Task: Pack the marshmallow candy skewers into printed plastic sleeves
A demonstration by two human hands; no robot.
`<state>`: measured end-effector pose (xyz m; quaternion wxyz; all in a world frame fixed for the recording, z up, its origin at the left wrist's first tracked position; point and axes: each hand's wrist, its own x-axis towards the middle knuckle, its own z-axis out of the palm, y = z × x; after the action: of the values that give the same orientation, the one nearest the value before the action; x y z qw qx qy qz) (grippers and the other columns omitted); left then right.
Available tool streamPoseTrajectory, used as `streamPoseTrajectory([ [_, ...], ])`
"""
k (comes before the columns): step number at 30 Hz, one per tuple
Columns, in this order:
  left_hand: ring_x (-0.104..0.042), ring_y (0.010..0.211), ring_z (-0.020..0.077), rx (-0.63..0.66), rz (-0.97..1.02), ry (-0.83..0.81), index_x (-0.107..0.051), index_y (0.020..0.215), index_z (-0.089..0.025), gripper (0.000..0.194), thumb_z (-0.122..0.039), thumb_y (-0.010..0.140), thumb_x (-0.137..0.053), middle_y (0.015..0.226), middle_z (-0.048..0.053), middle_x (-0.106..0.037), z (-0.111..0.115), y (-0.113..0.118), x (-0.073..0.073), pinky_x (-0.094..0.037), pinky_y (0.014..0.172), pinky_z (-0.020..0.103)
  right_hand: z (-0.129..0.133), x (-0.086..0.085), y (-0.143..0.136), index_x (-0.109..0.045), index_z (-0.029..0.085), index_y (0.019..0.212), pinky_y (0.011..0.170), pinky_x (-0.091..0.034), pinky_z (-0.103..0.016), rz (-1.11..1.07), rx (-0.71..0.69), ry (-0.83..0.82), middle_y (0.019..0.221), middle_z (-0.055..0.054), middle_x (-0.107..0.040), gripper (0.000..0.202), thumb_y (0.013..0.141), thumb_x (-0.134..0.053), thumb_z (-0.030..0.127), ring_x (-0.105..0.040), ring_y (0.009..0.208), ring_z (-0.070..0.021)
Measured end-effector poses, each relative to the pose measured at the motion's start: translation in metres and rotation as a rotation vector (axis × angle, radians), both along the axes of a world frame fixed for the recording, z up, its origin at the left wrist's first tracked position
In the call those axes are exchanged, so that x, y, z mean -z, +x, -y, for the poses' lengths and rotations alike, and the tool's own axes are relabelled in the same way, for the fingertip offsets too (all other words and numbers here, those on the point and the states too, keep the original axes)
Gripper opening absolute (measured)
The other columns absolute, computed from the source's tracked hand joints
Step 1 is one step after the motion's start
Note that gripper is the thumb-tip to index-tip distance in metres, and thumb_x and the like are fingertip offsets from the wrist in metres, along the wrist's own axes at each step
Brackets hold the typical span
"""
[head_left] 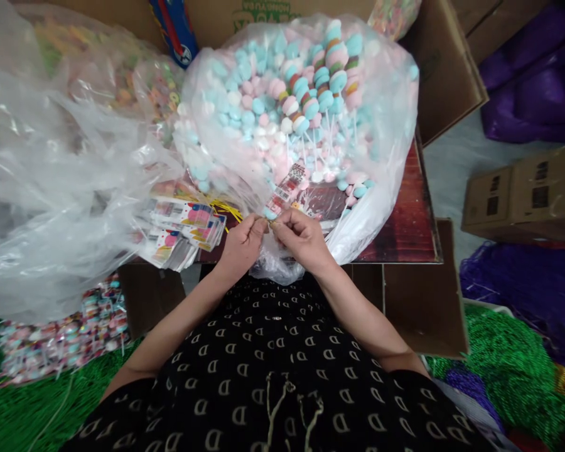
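1. Dark red wood-grain tabletop [395, 235], near edge right up against a black top with pale D-shaped prints [273, 351]. Clock's centred on the hands.
2. Left hand [245, 245] comes in from 7 o'clock, right hand [304, 238] from 5. Fingertips nearly meet, both sets pinched closed on the near end of a small clear plastic packet with a red-and-white barcode label [285, 191]. Can't tell what else is in that pinch, too tiny.
3. Packet tilts away toward 12–1 o'clock, just beyond the fingers.
4. Stack of white, colourfully printed cards [183, 235] at 9, thin yellow strips [228, 208] beside it around 10.
5. Big clear plastic bag full of puffy pink, blue and white pieces [249, 113] at 12; striped skewers on white sticks [327, 81] lie on the pile, roughly 1.
6. Furthest back: blue-and-red package [174, 31] at 11, brown cardboard box [445, 69] at 2.
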<state>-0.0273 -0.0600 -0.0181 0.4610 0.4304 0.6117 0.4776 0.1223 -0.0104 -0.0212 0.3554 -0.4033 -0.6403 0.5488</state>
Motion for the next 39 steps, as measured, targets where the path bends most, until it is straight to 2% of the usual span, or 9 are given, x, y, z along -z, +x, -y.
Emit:
streamPoseTrajectory([
  [3, -0.046, 0.06, 0.0116, 0.03, -0.273, 0.134, -0.056, 0.079, -0.021, 0.028, -0.04, 0.099, -0.054, 0.063, -0.004, -0.049, 0.001, 0.0, 0.003, -0.041, 0.061, 0.025, 0.001, -0.004, 0.001, -0.058, 0.022, 0.078, 0.054, -0.035, -0.024, -0.005, -0.032, 0.007, 0.062, 0.005, -0.056, 0.025, 0.092, -0.064, 0.041, -0.046, 0.055, -0.0101],
  [8, -0.053, 0.066, 0.0129, 0.017, -0.407, 0.177, -0.062, 0.094, -0.021, 0.016, -0.033, 0.098, -0.052, 0.072, -0.003, -0.061, 0.002, 0.003, 0.0, -0.045, 0.067, 0.026, 0.003, -0.009, 0.002, -0.058, 0.022, 0.077, 0.057, -0.037, -0.026, 0.033, -0.013, 0.099, 0.064, 0.004, -0.056, 0.02, 0.091, -0.063, 0.036, -0.048, 0.058, -0.0108],
  [17, -0.05, 0.058, 0.0117, 0.341, 0.067, -0.114, -0.059, 0.082, -0.021, 0.025, -0.042, 0.096, -0.059, 0.068, -0.003, -0.058, -0.004, -0.019, -0.021, -0.039, 0.055, 0.025, -0.007, -0.017, 0.019, -0.057, 0.022, 0.077, 0.057, -0.034, -0.026, 0.051, -0.2, 0.109, 0.063, 0.006, -0.051, 0.021, 0.092, -0.062, 0.036, -0.042, 0.058, -0.0091],
  [20, -0.045, 0.05, 0.011, 0.29, 0.024, -0.148, -0.054, 0.083, -0.022, 0.019, -0.036, 0.097, -0.054, 0.06, -0.006, -0.053, -0.003, -0.011, -0.027, -0.037, 0.052, 0.025, -0.009, -0.017, 0.02, -0.057, 0.022, 0.077, 0.058, -0.034, -0.026, 0.074, -0.178, 0.114, 0.062, 0.006, -0.052, 0.02, 0.091, -0.061, 0.036, -0.042, 0.057, -0.0088],
  [24, -0.047, 0.06, 0.013, 0.109, -0.233, -0.053, -0.051, 0.081, -0.023, 0.013, -0.027, 0.093, -0.052, 0.063, -0.005, -0.051, -0.001, 0.004, -0.023, -0.038, 0.058, 0.026, -0.007, -0.01, 0.016, -0.058, 0.022, 0.077, 0.058, -0.035, -0.026, 0.087, -0.12, 0.12, 0.063, 0.005, -0.055, 0.017, 0.089, -0.062, 0.033, -0.045, 0.058, -0.0096],
  [28, -0.046, 0.06, 0.0128, 0.014, -0.089, -0.035, -0.051, 0.08, -0.023, 0.018, -0.03, 0.095, -0.056, 0.063, -0.004, -0.049, -0.003, 0.008, -0.013, -0.038, 0.056, 0.025, -0.003, -0.003, 0.012, -0.06, 0.022, 0.08, 0.059, -0.04, -0.027, 0.079, -0.016, 0.125, 0.066, 0.004, -0.058, 0.02, 0.094, -0.06, 0.036, -0.05, 0.059, -0.0115],
  [31, -0.035, 0.047, 0.0095, -0.018, 0.136, -0.138, -0.049, 0.08, -0.024, 0.022, -0.035, 0.095, -0.06, 0.056, -0.007, -0.04, -0.006, 0.008, -0.012, -0.029, 0.045, 0.023, 0.001, 0.0, 0.009, -0.066, 0.022, 0.102, 0.067, -0.05, -0.029, 0.14, 0.053, 0.32, 0.083, -0.001, -0.069, 0.013, 0.097, -0.057, 0.03, -0.06, 0.07, -0.0143],
  [35, -0.021, 0.038, 0.0059, -0.036, 0.318, -0.281, -0.045, 0.077, -0.024, 0.026, -0.035, 0.093, -0.062, 0.052, -0.01, -0.032, -0.01, 0.01, -0.02, -0.016, 0.037, 0.021, 0.002, 0.009, 0.007, -0.063, 0.022, 0.128, 0.083, -0.056, -0.034, 0.234, 0.057, 0.71, 0.113, -0.009, -0.074, 0.03, 0.101, -0.051, 0.017, -0.068, 0.095, -0.0188],
  [39, -0.022, 0.036, 0.0057, -0.038, 0.306, -0.28, -0.044, 0.075, -0.024, 0.026, -0.033, 0.094, -0.061, 0.05, -0.01, -0.032, -0.012, 0.01, -0.022, -0.018, 0.035, 0.021, -0.002, 0.021, 0.008, -0.066, 0.021, 0.129, 0.086, -0.055, -0.036, 0.372, 0.079, 0.99, 0.108, -0.009, -0.076, 0.03, 0.103, -0.052, 0.014, -0.068, 0.097, -0.0209],
])
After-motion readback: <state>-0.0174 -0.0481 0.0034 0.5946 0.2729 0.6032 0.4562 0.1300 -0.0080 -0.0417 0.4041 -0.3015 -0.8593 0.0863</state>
